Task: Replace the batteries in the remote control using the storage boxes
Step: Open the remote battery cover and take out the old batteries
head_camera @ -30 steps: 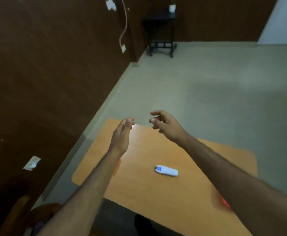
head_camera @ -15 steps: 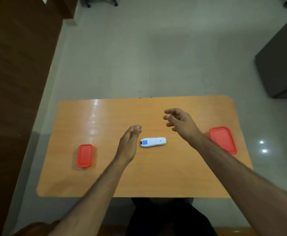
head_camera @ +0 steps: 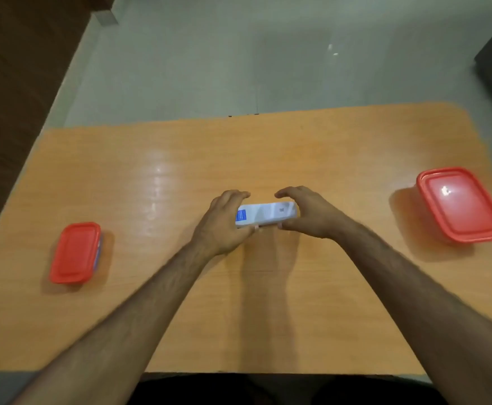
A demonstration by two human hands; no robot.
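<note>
Both ends of the white remote control point(head_camera: 265, 214) are covered, one by the left hand point(head_camera: 224, 226), the other by the right hand point(head_camera: 306, 213), and whether it rests on the desk point(head_camera: 180, 176) or is lifted cannot be told. The small print on it is too blurred to read. The lidded small red box point(head_camera: 75, 252) and large red box point(head_camera: 460, 206) hide their contents
</note>
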